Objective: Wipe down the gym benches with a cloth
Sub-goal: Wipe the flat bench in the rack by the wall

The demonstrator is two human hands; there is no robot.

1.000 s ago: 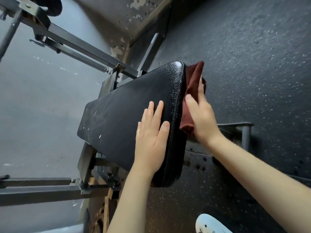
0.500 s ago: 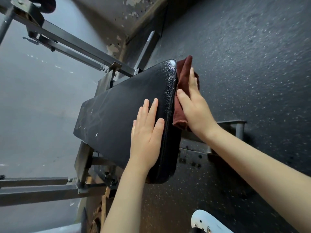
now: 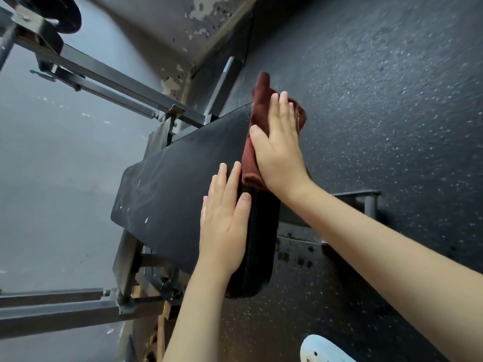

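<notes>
Your right hand (image 3: 277, 152), fingers straight, presses the maroon cloth (image 3: 260, 111) against the gym bench (image 3: 177, 194); your left hand (image 3: 224, 220) rests flat.

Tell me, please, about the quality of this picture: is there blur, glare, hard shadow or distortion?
Head view: light is dim and soft, no hard shadows; the bench pad shows only a faint sheen near the cloth; speckles on the floor smear into short streaks toward the right edge, while the left hand and right hand look fairly sharp; the whole scene is strongly tilted.
</notes>
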